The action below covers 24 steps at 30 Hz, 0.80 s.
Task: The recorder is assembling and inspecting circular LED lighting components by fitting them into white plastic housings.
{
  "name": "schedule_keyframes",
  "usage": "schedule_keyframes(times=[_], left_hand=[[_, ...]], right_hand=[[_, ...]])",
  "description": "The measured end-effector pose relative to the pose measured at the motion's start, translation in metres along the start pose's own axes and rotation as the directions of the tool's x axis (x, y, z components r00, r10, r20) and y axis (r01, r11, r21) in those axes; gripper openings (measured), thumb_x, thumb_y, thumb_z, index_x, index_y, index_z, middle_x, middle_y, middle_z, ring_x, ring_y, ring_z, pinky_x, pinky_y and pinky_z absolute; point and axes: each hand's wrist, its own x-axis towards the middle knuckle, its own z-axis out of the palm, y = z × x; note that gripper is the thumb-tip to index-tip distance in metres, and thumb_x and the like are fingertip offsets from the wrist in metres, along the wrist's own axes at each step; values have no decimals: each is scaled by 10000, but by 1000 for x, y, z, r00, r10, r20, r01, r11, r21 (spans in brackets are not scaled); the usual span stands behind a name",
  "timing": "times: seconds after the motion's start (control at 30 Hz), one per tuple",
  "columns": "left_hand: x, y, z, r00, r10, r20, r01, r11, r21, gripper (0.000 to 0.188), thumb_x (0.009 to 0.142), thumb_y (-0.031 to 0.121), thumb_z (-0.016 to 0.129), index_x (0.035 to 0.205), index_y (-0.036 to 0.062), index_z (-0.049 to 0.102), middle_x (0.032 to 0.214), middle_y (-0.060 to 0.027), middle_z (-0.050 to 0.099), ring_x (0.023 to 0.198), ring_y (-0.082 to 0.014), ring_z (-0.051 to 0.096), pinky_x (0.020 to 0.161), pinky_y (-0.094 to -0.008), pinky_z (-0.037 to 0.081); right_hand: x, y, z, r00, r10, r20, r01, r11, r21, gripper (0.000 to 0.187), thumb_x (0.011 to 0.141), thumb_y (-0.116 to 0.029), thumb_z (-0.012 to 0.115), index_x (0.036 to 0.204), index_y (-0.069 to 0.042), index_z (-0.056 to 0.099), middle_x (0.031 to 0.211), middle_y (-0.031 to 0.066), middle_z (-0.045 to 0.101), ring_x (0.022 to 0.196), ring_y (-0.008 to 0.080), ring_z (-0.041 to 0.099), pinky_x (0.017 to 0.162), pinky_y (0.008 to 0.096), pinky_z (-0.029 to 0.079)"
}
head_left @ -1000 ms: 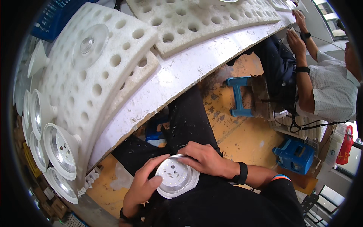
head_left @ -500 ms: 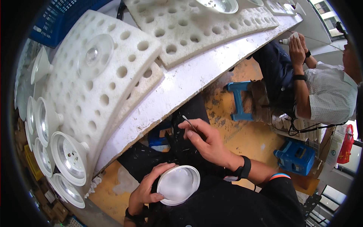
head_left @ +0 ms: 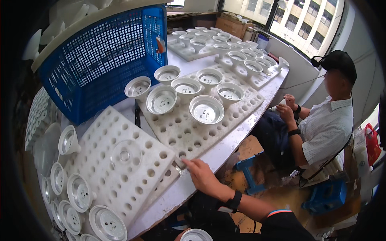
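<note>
At the lower edge my left hand (head_left: 182, 234) is mostly cut off, its fingers against the side of a white lamp cup (head_left: 196, 235) with dark specks inside. My right hand (head_left: 206, 180) reaches onto the table, fingertips together at the near corner of a white foam board with holes (head_left: 189, 140). Whatever the fingers may hold is too small to make out. Left of this hand, a clear round cover with a raised centre (head_left: 125, 154) lies on another holed foam board (head_left: 105, 140).
Several lamp cups (head_left: 206, 109) stand in the farther board, and others (head_left: 107, 222) crowd the left edge. A blue plastic crate (head_left: 100, 66) stands behind. At right sits a co-worker (head_left: 325, 128) holding a white object, near a blue stool (head_left: 249, 172).
My view has swung up toward the table. My right hand, earlier holding a thin stick with a white tip over my lap, has moved to the foam board. The left-hand cup now sits at the lower edge.
</note>
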Motion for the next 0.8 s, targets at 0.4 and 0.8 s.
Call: schedule_keyframes(times=[0.4, 0.8], left_hand=[[16, -8, -5, 940, -255, -227, 274, 960, 55, 403, 721, 147, 800, 1051, -34, 655, 971, -142, 706, 880, -201, 656, 789, -349, 512], [26, -31, -17, 990, 6, -143, 42, 942, 332, 398, 748, 140, 797, 1092, 10, 648, 1023, -144, 696, 974, -218, 657, 844, -374, 515]], right_hand=[[-20, 25, 2, 977, -188, 102, 201, 970, -136, 469, 785, 34, 555, 1238, -87, 585, 1083, 75, 629, 992, 257, 563, 839, 360, 422], [-11, 38, -24, 917, -261, 300, 338, 910, -241, 235, 802, -50, 546, 1036, -29, 533, 887, 117, 513, 845, 284, 538, 742, 389, 466]])
